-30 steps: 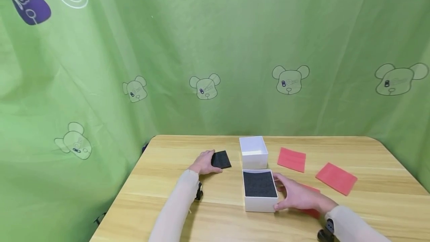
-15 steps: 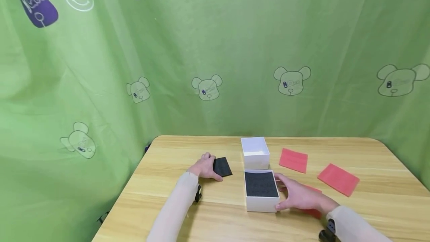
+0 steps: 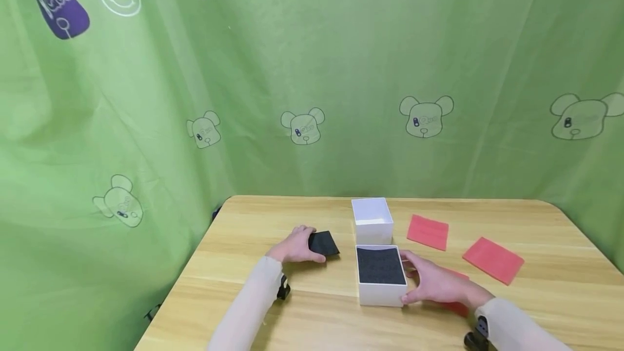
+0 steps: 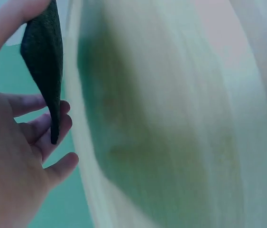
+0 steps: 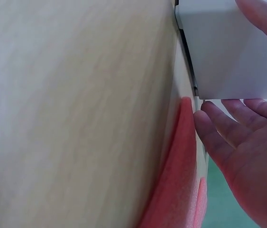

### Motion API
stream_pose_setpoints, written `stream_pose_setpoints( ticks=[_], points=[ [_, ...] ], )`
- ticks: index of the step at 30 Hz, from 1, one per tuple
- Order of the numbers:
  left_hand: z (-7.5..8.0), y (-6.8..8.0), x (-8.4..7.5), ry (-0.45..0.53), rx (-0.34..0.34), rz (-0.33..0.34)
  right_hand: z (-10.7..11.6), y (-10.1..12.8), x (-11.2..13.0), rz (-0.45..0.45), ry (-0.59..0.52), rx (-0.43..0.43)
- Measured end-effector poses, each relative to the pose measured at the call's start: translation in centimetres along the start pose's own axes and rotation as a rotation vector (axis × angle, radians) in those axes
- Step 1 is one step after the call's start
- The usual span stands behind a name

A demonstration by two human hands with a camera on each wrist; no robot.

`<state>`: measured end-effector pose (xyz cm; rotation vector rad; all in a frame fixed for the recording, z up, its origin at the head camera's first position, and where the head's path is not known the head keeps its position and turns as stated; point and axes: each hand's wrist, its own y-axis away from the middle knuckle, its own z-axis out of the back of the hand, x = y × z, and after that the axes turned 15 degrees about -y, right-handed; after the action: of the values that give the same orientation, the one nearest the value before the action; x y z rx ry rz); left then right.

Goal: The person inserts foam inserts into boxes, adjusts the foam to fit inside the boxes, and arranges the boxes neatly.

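In the head view my left hand (image 3: 296, 246) holds a thin black foam sheet (image 3: 323, 244) left of the boxes. The left wrist view shows this sheet (image 4: 45, 57) edge-on between thumb and fingers, bent and raised off the table. My right hand (image 3: 435, 284) grips the right side of the near white box (image 3: 382, 295), thumb at the front corner and fingers toward the back. Black foam (image 3: 380, 266) fills this box almost to its rim. From the right wrist, the box wall (image 5: 237, 52) appears between thumb and fingers.
A second white box (image 3: 373, 233), with its pale inside showing, stands just behind. Red foam sheets lie to the right: one at the back (image 3: 428, 232), one farther right (image 3: 493, 260), and one partly under my right hand (image 3: 458, 307). A green curtain (image 3: 341, 167) hangs beyond the wooden table (image 3: 322, 318).
My left hand has come slightly toward me with the black foam sheet, which now tilts differently. The right hand stays on the white box. The head view has shifted a little.
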<state>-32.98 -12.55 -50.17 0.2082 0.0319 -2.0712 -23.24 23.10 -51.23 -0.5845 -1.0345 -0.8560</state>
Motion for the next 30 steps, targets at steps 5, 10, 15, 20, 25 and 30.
stream_pose_setpoints(
  ticks=[5, 10, 15, 20, 25, 30],
  points=[
    [0.8, 0.8, -0.7, 0.160, -0.029, -0.009, 0.1, -0.1, -0.1, 0.019, -0.005, -0.003],
    [1.6, 2.0, -1.7, 0.248, -0.062, -0.033, 0.1, -0.2, 0.2, 0.001, -0.060, 0.019],
    [2.0, 3.2, -2.7, 0.267, -0.116, -0.072, 0.1, -0.1, 0.5, -0.015, -0.074, 0.033],
    [2.7, 4.0, -4.3, 0.331, -0.167, -0.132, 0.3, 0.0, 0.5, -0.040, -0.107, 0.041],
    [3.1, 4.1, -6.8, 0.314, -0.178, -0.224, 0.3, -0.1, 0.4, -0.057, -0.090, 0.026],
    [3.0, 3.9, -9.2, 0.211, -0.166, -0.303, 0.1, -0.2, 0.2, -0.060, -0.064, 0.016]
  ],
)
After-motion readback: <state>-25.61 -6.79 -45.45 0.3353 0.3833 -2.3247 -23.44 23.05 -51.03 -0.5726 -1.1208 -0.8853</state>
